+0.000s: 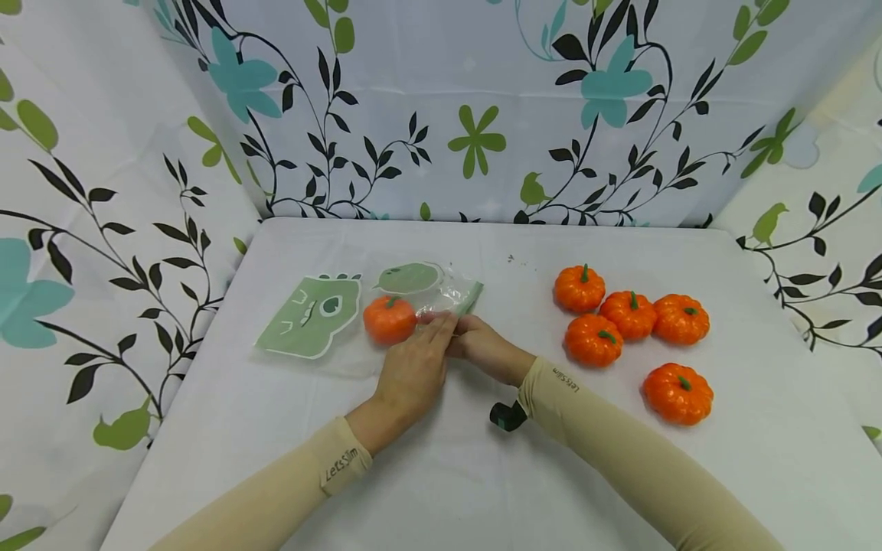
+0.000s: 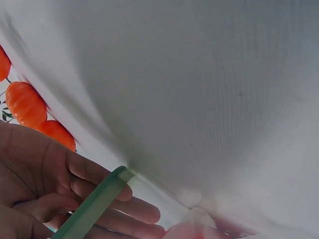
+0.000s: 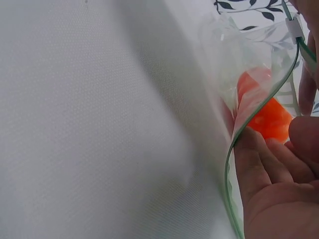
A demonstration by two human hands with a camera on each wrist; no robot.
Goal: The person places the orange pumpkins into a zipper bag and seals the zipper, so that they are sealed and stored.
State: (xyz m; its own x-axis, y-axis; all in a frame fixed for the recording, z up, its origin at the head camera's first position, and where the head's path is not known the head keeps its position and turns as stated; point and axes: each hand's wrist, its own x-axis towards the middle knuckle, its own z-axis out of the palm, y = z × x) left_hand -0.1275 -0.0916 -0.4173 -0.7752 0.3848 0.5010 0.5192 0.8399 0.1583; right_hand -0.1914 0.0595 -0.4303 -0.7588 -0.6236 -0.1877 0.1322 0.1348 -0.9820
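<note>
A clear zip bag (image 1: 308, 317) with a green face print lies on the table, its green-edged mouth towards the right. Inside it, showing through the plastic, is an orange toy pumpkin (image 1: 390, 320). My left hand (image 1: 416, 371) and right hand (image 1: 485, 348) meet at the mouth of the bag and hold its edge, the left fingers partly covering the right ones. In the right wrist view a white slider (image 3: 294, 29) sits on the green zip (image 3: 269, 97), close to the fingertips. The left wrist view shows fingers behind the green bag edge (image 2: 94, 204).
Several more orange pumpkins (image 1: 634, 315) stand in a group on the right of the white table (image 1: 441, 490), with another pumpkin (image 1: 678, 394) nearer the front. A small black device (image 1: 507, 416) sits by the right sleeve. Patterned curtains (image 1: 475, 76) border the back and sides.
</note>
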